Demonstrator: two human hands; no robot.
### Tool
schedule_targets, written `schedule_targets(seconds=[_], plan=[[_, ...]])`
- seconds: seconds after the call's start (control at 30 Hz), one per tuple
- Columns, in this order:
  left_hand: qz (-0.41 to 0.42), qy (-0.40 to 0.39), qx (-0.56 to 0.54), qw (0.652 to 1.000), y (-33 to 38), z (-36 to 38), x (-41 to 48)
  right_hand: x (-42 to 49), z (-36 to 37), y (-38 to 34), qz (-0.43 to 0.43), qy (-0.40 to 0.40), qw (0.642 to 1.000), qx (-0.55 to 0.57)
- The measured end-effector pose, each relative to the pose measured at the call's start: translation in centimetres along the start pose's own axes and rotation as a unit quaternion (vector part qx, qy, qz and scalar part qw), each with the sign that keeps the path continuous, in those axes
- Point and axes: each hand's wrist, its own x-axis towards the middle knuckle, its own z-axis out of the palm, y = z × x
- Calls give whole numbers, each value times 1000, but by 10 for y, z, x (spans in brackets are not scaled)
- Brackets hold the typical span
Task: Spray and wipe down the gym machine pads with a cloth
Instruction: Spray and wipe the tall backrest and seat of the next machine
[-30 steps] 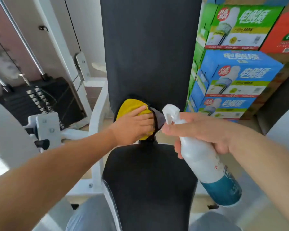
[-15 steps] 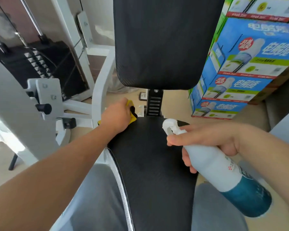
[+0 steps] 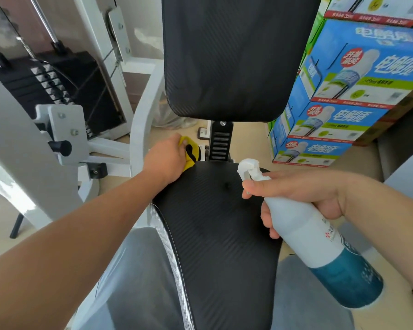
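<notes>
L hand (image 3: 167, 158) is bunched round the yellow cloth (image 3: 191, 152) and holds it at the far-left corner of the seat pad (image 3: 215, 234), just beside the white frame tube (image 3: 142, 108). R hand (image 3: 303, 196) is wrapped round the neck of the spray bottle (image 3: 320, 241) and carries it over the seat's right side. The sprayer head (image 3: 248, 167) faces the pad's far end, as best we can tell.

We read the step as wiping the seat pad. To do it well we'd:
- Spread the cloth flatter, since it's wadded & little of it seems to touch.
- Stroke from the far edge back toward us, w/ overlapping passes & even pressure, incl. the rolled edges & the stitched left seam.
- Wipe along the ribs, as the cover prob. traps liquid in its grooves.
- Keep the bottle clear of the stroke.
- Mist lightly, away from the weight stack (image 3: 57, 79) & the adjuster post (image 3: 221, 144).

Hard to make out:
- We can't tell if the pad is wet, as no droplets show.
- The trigger finger is hidden behind the bottle neck.
- Most of the cloth is under the L hand.
- The back pad (image 3: 236, 55) is cut off at the top, & the seat's near end runs out of view.
- The bottle label is too blurred to read.
</notes>
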Motion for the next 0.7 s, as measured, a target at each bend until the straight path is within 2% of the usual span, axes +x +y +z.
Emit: schedule_targets(seconds=[0.1,0.2,0.27,0.3,0.37,0.43,0.5,0.6,0.7], plan=[[16,-29,-16,999,2,-5,-4,-4,-1,4,-23,4,1000,16],[45,-165,-50,984,23,-23,-27,-10,-8,13,-51,16,998,38],[115,-291,-19,950,44,-33,-61,-16,-14,19,-61,25,996,56],[180,-342,-2,922,53,-36,-83,-19,-16,21,-64,28,996,64],[297,-411,5,862,73,-42,-124,-28,-19,26,-67,36,994,82],[332,-454,-6,827,84,-44,-138,-35,-21,30,-65,47,993,91],[325,-468,4,822,87,-39,-118,-40,-20,33,-60,58,993,87],[309,-392,93,861,87,-3,-64,-44,-17,34,-54,65,993,85],[254,-319,160,899,98,35,-27,-45,-12,34,-64,95,988,101]])
